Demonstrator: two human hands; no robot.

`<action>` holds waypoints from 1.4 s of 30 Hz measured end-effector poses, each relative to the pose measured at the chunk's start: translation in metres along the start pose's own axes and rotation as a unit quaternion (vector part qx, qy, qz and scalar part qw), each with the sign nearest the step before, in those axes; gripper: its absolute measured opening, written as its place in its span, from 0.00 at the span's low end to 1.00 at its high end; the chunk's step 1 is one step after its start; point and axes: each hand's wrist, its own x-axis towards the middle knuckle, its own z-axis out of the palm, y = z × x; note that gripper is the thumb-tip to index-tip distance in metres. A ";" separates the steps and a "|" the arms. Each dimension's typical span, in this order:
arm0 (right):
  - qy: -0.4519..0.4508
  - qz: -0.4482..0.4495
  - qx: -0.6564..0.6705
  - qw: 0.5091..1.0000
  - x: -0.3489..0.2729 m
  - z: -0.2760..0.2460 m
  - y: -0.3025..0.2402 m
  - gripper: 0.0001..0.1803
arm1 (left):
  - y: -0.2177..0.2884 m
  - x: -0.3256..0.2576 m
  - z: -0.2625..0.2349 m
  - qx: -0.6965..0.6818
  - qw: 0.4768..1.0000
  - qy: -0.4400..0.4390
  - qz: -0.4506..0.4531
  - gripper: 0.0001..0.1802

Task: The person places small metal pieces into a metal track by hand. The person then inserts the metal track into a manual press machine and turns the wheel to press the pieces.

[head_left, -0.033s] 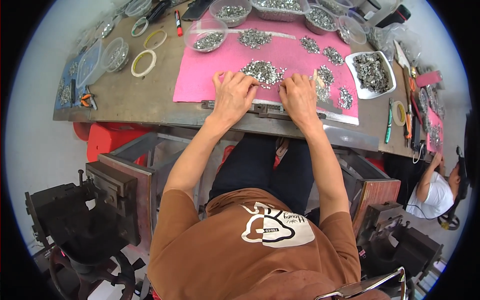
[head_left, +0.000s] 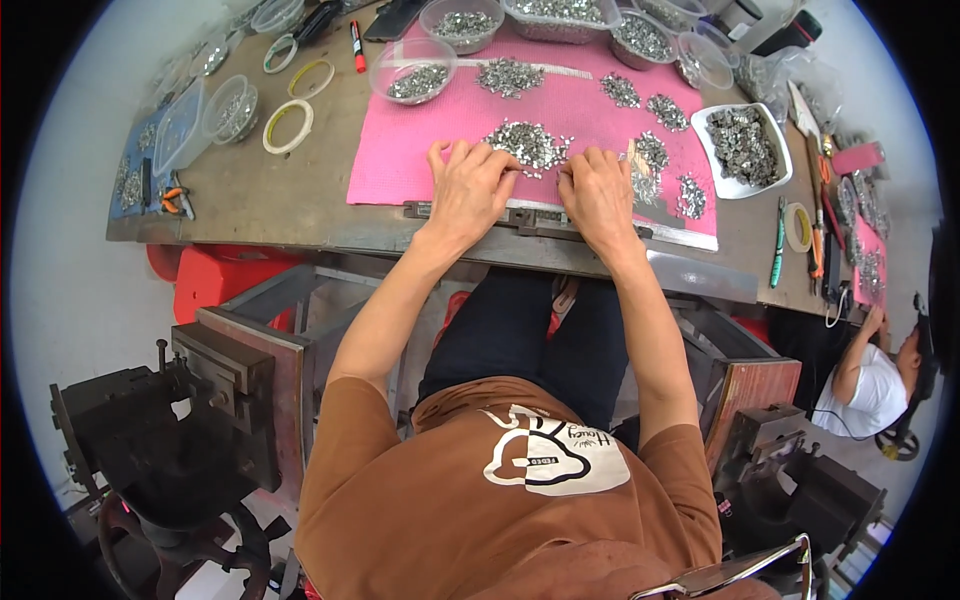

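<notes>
Left hand [head_left: 464, 190] and right hand [head_left: 601, 198] basically unmoved near silver pieces [head_left: 526, 143], fingers curled, can't tell if closed or holding anything.

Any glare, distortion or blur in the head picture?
Head view: fisheye bends the front edge of the workbench, corners black; bright glints speckle the metal pile; no obvious motion blur, but anything in the left grip or right grip is too small to identify.

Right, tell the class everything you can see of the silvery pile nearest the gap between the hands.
The pile is a loose, uneven heap of small shiny pieces, apparently metal, with strays around its edges. It lies on the pink mat, between and slightly beyond the left hand and right hand; whether either touches it is unclear.
</notes>
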 end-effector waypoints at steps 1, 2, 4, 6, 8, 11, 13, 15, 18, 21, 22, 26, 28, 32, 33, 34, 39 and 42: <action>-0.017 0.017 -0.004 1.000 0.001 -0.001 -0.001 0.07 | 0.000 0.002 0.002 -0.004 1.000 -0.013 -0.009 0.05; -0.016 0.016 -0.005 1.000 0.002 0.000 -0.002 0.07 | 0.000 0.002 0.003 -0.003 1.000 -0.012 -0.009 0.05; -0.040 0.040 0.022 0.998 0.002 0.000 0.000 0.07 | 0.001 0.004 0.007 0.019 1.000 -0.013 0.008 0.06; -0.047 0.046 0.042 0.997 0.003 0.002 0.003 0.06 | 0.001 0.006 0.008 0.022 1.000 -0.022 0.008 0.06; -0.054 0.053 0.062 0.995 0.004 0.000 0.007 0.06 | 0.000 0.008 0.011 0.025 0.999 -0.032 0.008 0.06; -0.063 0.038 0.118 0.990 0.003 -0.008 0.012 0.05 | -0.003 0.008 0.013 0.027 0.999 -0.034 0.011 0.05; -0.042 0.051 0.168 0.984 -0.003 -0.016 0.017 0.04 | -0.005 0.009 0.012 0.000 0.999 -0.044 0.008 0.05; -0.049 0.042 0.156 0.986 -0.013 -0.027 0.026 0.04 | -0.007 0.009 0.010 -0.016 0.999 -0.039 0.005 0.05; -0.074 0.048 0.129 0.988 -0.023 -0.038 0.036 0.03 | -0.008 0.011 0.008 -0.025 0.999 -0.042 0.012 0.05; -0.066 0.019 0.125 0.990 -0.026 -0.039 0.043 0.04 | -0.008 0.012 0.010 -0.015 0.998 -0.052 0.026 0.05; -0.072 0.035 0.162 0.984 -0.025 -0.039 0.043 0.04 | -0.009 0.012 0.011 -0.010 0.998 -0.053 0.029 0.04; -0.075 0.054 0.217 0.972 -0.024 -0.037 0.044 0.05 | -0.011 0.014 0.013 -0.007 0.998 -0.059 0.037 0.04; -0.079 0.054 0.212 0.973 -0.024 -0.035 0.045 0.04 | -0.011 0.014 0.012 -0.015 0.997 -0.064 0.038 0.05; -0.078 0.042 0.219 0.972 -0.028 -0.041 0.040 0.04 | -0.010 0.013 0.010 -0.019 0.997 -0.066 0.024 0.04; -0.069 0.035 0.234 0.969 -0.031 -0.045 0.036 0.04 | -0.010 0.012 0.009 -0.024 0.997 -0.068 0.021 0.04; -0.070 0.035 0.235 0.969 -0.034 -0.048 0.032 0.04 | -0.010 0.012 0.010 -0.024 0.997 -0.068 0.020 0.04; -0.042 -0.012 0.226 0.973 -0.050 -0.044 0.017 0.07 | -0.010 0.011 0.011 -0.004 0.998 -0.059 0.030 0.05; -0.023 -0.036 0.196 0.980 -0.053 -0.041 0.015 0.09 | -0.010 0.008 0.012 -0.002 0.998 -0.040 0.039 0.05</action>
